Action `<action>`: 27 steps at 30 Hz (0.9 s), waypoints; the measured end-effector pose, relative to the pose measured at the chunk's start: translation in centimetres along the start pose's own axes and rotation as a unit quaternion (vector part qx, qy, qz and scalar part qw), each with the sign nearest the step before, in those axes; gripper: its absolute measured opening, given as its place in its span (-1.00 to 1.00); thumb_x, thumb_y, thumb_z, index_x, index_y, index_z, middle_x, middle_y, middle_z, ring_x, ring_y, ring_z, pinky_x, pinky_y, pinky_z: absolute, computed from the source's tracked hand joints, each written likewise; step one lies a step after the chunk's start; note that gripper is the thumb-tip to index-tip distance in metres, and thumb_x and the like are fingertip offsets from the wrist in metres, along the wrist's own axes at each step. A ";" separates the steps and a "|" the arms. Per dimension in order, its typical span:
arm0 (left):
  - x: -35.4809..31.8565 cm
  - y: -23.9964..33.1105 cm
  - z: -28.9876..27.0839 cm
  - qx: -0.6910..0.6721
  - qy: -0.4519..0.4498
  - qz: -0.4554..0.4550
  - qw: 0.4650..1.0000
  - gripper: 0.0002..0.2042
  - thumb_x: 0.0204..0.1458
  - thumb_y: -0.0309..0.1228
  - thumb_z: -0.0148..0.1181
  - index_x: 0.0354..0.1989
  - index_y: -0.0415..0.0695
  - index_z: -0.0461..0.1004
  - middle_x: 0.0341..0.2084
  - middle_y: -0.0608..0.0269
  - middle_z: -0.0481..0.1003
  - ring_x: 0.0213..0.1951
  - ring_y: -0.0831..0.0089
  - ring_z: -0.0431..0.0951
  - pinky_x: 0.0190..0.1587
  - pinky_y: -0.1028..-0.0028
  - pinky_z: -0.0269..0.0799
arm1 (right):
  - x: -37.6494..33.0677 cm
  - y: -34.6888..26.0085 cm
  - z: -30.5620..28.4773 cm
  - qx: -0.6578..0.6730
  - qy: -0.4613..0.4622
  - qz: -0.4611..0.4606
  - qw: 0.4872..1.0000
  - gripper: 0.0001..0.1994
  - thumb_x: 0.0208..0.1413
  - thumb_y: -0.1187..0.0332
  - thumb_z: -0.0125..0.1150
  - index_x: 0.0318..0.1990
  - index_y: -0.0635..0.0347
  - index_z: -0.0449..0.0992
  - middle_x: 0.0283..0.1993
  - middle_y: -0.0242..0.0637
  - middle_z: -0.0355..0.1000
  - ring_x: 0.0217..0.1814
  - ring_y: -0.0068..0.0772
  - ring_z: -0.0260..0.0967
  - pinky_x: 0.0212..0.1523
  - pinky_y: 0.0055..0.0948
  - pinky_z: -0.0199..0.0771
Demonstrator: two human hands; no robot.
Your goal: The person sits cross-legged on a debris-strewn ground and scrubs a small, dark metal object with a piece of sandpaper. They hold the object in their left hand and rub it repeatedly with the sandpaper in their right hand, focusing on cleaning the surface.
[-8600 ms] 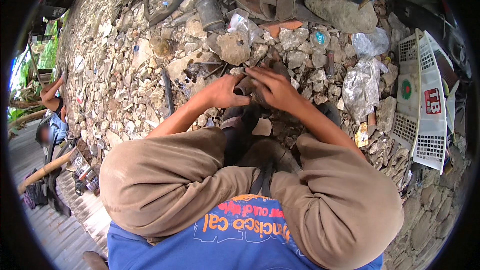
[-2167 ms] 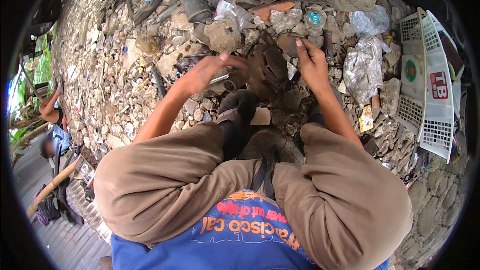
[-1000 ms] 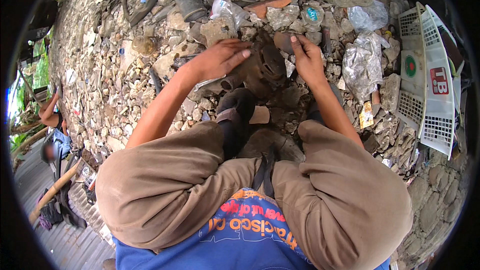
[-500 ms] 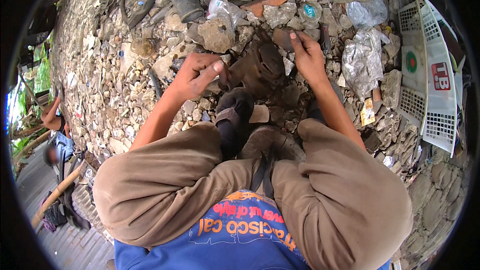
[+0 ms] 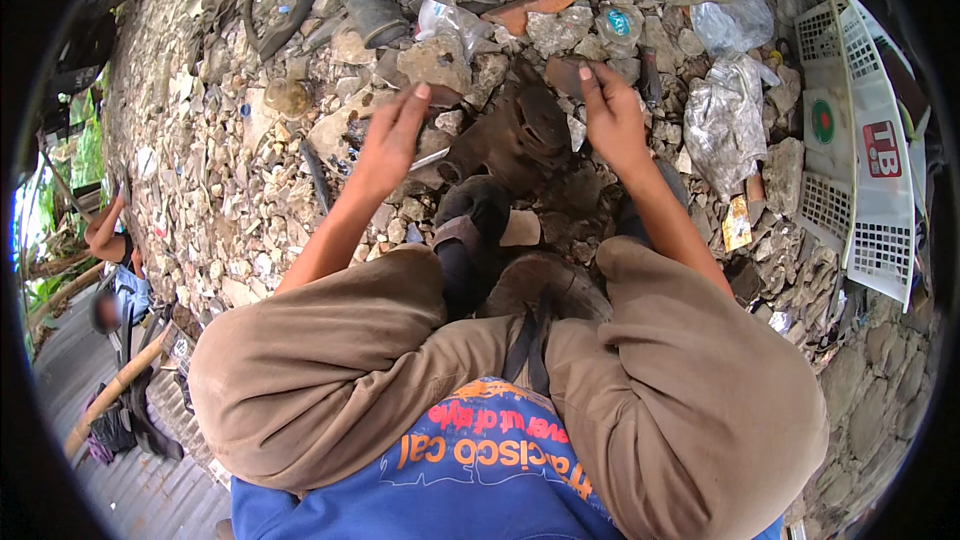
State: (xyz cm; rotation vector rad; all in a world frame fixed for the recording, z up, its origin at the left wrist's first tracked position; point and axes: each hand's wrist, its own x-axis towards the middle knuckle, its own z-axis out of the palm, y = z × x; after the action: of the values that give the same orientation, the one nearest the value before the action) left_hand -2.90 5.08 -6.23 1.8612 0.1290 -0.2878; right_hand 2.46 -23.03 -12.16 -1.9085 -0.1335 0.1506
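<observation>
A rusty, dirt-covered metal part (image 5: 515, 130) with a round opening lies on the rubble beyond my feet. To its left, my left hand (image 5: 392, 140) is closed on a thin, flat, dark brown piece (image 5: 443, 96), partly hidden behind the fingers. My right hand (image 5: 612, 115), at the part's right, pinches a similar flat brown piece (image 5: 564, 77) between thumb and fingers. What these pieces are made of I cannot make out. My dark shoe (image 5: 474, 205) is close to the near end of the metal part.
Broken stones (image 5: 435, 67) and litter surround the part. A dark cylindrical can (image 5: 373, 10) lies at the far left, a crumpled silver bag (image 5: 725, 125) at the right. Beyond it stand white plastic crates (image 5: 878, 155). Another person (image 5: 120, 280) is at the far left edge.
My left hand has moved away from me, up beside the far end of the metal part, with its brown piece. My right hand has hardly moved.
</observation>
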 end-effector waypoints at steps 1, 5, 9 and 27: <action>-0.3 -1.3 0.5 -0.005 -0.004 -0.073 0.997 -0.37 0.43 0.04 -0.26 -0.01 -0.32 0.58 -0.06 0.05 0.61 -0.02 0.27 0.57 0.13 0.29 0.40 | -0.4 -0.1 0.5 -0.014 -0.023 -0.028 0.999 -0.72 0.41 0.31 0.04 0.07 0.30 0.55 -0.26 0.07 0.56 -0.21 -0.11 0.55 -0.12 -0.24 0.49; -1.3 -2.0 1.1 -0.075 -0.072 -0.285 0.953 -0.27 0.38 0.21 -0.29 0.28 -0.27 0.39 0.06 0.04 0.56 0.08 0.21 0.56 0.12 0.16 0.48 | -2.5 -2.3 2.4 -0.041 -0.147 -0.126 0.980 -0.68 0.36 0.41 0.05 0.20 0.22 0.48 0.03 0.12 0.54 0.09 0.12 0.52 0.10 -0.08 0.52; -1.8 -2.6 2.0 -0.229 -0.121 -0.344 0.902 -0.20 0.33 0.30 -0.33 0.35 -0.23 0.30 0.13 -0.01 0.51 0.04 0.17 0.58 0.00 0.14 0.57 | -3.9 -0.9 5.5 -0.033 -0.174 -0.262 0.949 -0.61 0.29 0.49 0.08 0.26 0.32 0.42 0.26 0.13 0.41 0.32 0.10 0.37 0.35 -0.09 0.36; -1.5 -0.4 4.9 -0.262 -0.056 -0.362 0.893 -0.08 0.18 0.51 -0.54 0.09 -0.11 0.46 -0.39 0.24 0.55 -0.48 0.42 0.50 -0.53 0.45 0.29 | -4.9 -0.2 4.0 -0.072 -0.235 -0.330 0.911 -0.45 0.17 0.62 0.04 0.37 0.37 0.30 0.37 0.16 0.31 0.45 0.09 0.25 0.56 -0.02 0.05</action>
State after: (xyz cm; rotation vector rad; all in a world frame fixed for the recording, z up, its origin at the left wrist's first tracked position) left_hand -5.06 0.60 -7.63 1.1904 0.7555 -0.7882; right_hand -3.03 -20.07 -13.14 -1.8364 -1.1265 0.1382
